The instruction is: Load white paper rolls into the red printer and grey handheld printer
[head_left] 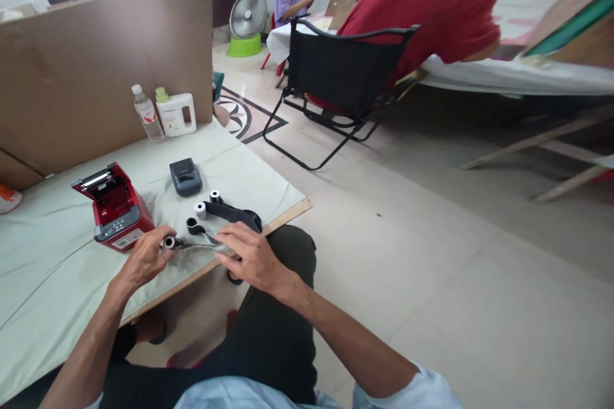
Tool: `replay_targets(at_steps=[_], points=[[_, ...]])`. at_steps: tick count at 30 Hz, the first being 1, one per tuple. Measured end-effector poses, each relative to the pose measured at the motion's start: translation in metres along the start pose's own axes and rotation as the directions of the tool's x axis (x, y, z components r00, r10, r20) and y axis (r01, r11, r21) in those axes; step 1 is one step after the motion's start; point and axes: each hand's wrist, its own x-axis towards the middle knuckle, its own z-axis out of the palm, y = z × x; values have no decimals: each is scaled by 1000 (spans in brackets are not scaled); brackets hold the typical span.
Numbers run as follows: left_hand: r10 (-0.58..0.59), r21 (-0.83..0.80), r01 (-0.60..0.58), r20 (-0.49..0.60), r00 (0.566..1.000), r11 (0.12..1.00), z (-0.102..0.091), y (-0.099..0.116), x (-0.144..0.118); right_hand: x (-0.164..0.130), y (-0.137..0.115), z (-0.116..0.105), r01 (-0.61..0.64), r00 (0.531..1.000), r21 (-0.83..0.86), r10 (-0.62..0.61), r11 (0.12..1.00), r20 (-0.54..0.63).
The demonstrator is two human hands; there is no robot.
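My left hand (145, 258) pinches a small spool (169, 242) at the end of a black ribbon strip lying on the pale green table cover (52, 255). My right hand (250, 255) rests flat on the other end of that strip near the table's front edge. Just beyond lie another black ribbon (234, 212) with spools and a small white paper roll (200, 209). A red label printer (114, 208) with its lid open stands left of my left hand. A dark grey lid piece (185, 176) lies behind the ribbons.
A water bottle (148, 114) and a white jug (176, 112) stand against a cardboard wall (96, 64) at the table's back. On the floor to the right is a black folding chair (336, 70). A person in red leans over a bed; another sits by a fan (247, 19).
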Motion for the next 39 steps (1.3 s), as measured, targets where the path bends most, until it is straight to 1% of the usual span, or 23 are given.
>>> replay_targets(at_steps=[2, 4, 7, 9, 10, 11, 12, 13, 14, 15, 17, 18, 19, 20, 24, 26, 29, 31, 32, 33, 35, 37, 39], points=[[22, -88, -24, -30, 999, 996, 3, -1, -3, -2, -5, 13, 16, 997, -58, -12, 998, 76], [30, -172, -41, -67, 997, 984, 7, -1, -5, -2, -6, 23, 4, 991, -140, 15, 990, 131], [-13, -283, -22, -121, 993, 959, 15, -4, -6, -2, -5, 27, -39, 983, -208, 75, 977, 166], [-64, -373, 8, -138, 988, 928, 20, -6, -6, -2, -6, 25, -90, 978, -148, 115, 985, 175], [-94, -431, 27, -135, 986, 902, 22, -7, -7, -2, -7, 23, -135, 972, -75, 147, 988, 181], [-127, -499, 48, -125, 984, 865, 24, -8, -8, -2, -9, 21, -204, 961, 22, 195, 979, 195], [-160, -571, 71, -107, 981, 818, 26, -8, -9, -3, -12, 19, -294, 940, 135, 261, 946, 221], [-191, -640, 93, -86, 978, 762, 27, -8, -10, -3, -14, 18, -400, 905, 252, 335, 881, 263], [-219, -701, 111, -66, 973, 704, 28, -7, -11, -3, -17, 17, -508, 855, 363, 407, 781, 320], [-242, -750, 126, -47, 969, 649, 28, -5, -12, -3, -20, 16, -603, 797, 454, 464, 656, 386], [-279, -813, 142, -26, 960, 565, 28, 0, -15, -3, -24, 16, -720, 689, 565, 519, 403, 506], [-296, -834, 146, -21, 955, 532, 28, 2, -16, -2, -25, 16, -744, 652, 594, 525, 306, 547], [-315, -853, 150, -18, 949, 499, 28, 4, -17, -2, -26, 16, -756, 628, 611, 525, 236, 575], [-334, -873, 152, -13, 943, 464, 29, 7, -19, -2, -27, 16, -759, 615, 623, 524, 190, 589], [-387, -946, 153, 32, 921, 286, 31, 14, -27, 1, -34, 12, -742, 600, 664, 537, 95, 593], [-386, -968, 151, 63, 920, 202, 32, 16, -32, 3, -39, 8, -730, 603, 679, 543, 79, 584], [-355, -981, 164, 116, 928, 108, 37, 21, -42, 6, -49, 4, -704, 644, 701, 519, 114, 562], [-325, -980, 175, 137, 936, 90, 42, 25, -48, 9, -57, 2, -687, 683, 705, 490, 177, 542], [-317, -979, 176, 135, 939, 102, 44, 26, -52, 11, -60, 1, -678, 703, 703, 470, 214, 534], [-314, -976, 177, 129, 941, 129, 46, 28, -55, 14, -64, -1, -669, 722, 700, 444, 250, 531], [-319, -958, 184, 108, 942, 218, 46, 32, -62, 20, -71, -4, -650, 755, 690, 370, 318, 541], [-330, -923, 180, 62, 942, 341, 39, 33, -67, 27, -77, -9, -627, 778, 672, 277, 394, 564], [-329, -854, 139, -39, 944, 501, 23, 31, -71, 36, -82, -12, -582, 798, 647, 195, 492, 570]])
